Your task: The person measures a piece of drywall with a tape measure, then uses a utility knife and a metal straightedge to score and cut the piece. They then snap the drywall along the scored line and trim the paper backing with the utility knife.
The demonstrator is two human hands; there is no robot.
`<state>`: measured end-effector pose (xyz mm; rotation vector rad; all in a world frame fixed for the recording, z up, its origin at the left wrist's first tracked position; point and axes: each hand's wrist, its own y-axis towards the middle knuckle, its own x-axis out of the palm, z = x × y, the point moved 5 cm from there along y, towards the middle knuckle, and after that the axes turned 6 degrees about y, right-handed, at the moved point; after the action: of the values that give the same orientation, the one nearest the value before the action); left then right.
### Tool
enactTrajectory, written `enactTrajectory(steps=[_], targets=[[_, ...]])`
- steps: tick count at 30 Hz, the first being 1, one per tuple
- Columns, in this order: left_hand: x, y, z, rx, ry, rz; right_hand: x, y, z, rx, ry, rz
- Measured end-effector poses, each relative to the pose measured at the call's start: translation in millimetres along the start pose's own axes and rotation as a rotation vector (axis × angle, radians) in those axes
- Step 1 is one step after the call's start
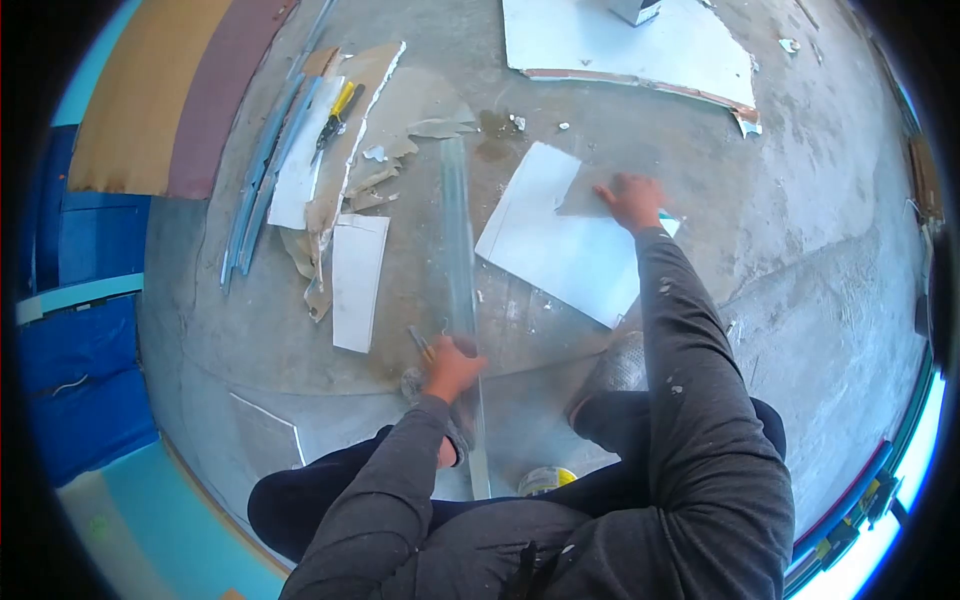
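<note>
My left hand (455, 370) is closed around a long, pale metal straightedge (457, 230), low in the view between my knees. A slim tool with a yellowish part (422, 345) pokes out beside that hand's fingers; its kind is too small to make out. On the right, my right hand (632, 203) grips the upper edge of a white L-shaped drywall piece (560, 250), beside its cut-out notch. This piece lies slanted on the concrete floor, to the right of the straightedge.
A narrow white offcut (358, 280) lies at left, near torn board scraps (375, 100), yellow-handled snips (340, 115) and metal profiles (262, 165). A bigger drywall sheet (630, 50) is at the top. A yellow-and-white tub (547, 480) stands by my legs.
</note>
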<state>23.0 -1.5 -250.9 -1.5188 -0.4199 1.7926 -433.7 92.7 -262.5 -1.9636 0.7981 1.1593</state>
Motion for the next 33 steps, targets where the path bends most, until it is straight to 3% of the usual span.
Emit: enactTrajectory(steps=[5, 8, 11, 14, 16, 17, 19, 20, 23, 26, 28, 33], targets=[[14, -14, 47, 0.070, -0.074, -0.006, 21, 0, -43, -0.143, 0.000, -0.050], [30, 2, 48, 0.109, -0.108, -0.037, 35, -7, -47, -0.165, -0.071, 0.134], [36, 9, 55, 0.129, -0.092, -0.038, 57, -5, -53, -0.153, 0.078, 0.182], [57, 16, 53, 0.176, -0.098, -0.021, 59, -29, -92, -0.357, 0.247, 0.220], [61, 19, 57, 0.193, -0.095, -0.082, 62, -45, -116, -0.338, 0.454, 0.077], [59, 14, 60, 0.230, -0.055, 0.002, 64, -50, -126, -0.304, 0.667, 0.024], [52, -3, 74, 0.301, 0.026, 0.169, 89, -55, -127, -0.134, 0.766, -0.180], [53, -5, 76, 0.294, 0.043, 0.133, 98, -55, -128, -0.054, 0.812, -0.249], [55, -4, 73, 0.283, 0.080, 0.062, 98, -55, -137, -0.088, 0.652, -0.342], [59, 0, 59, 0.311, 0.077, 0.045, 102, -66, -137, -0.189, 0.543, -0.136], [59, 1, 52, 0.356, 0.069, 0.023, 102, -69, -142, -0.235, 0.405, -0.232], [34, -8, 54, 0.295, 0.117, 0.204, 116, -67, -149, -0.190, 0.273, -0.299]])
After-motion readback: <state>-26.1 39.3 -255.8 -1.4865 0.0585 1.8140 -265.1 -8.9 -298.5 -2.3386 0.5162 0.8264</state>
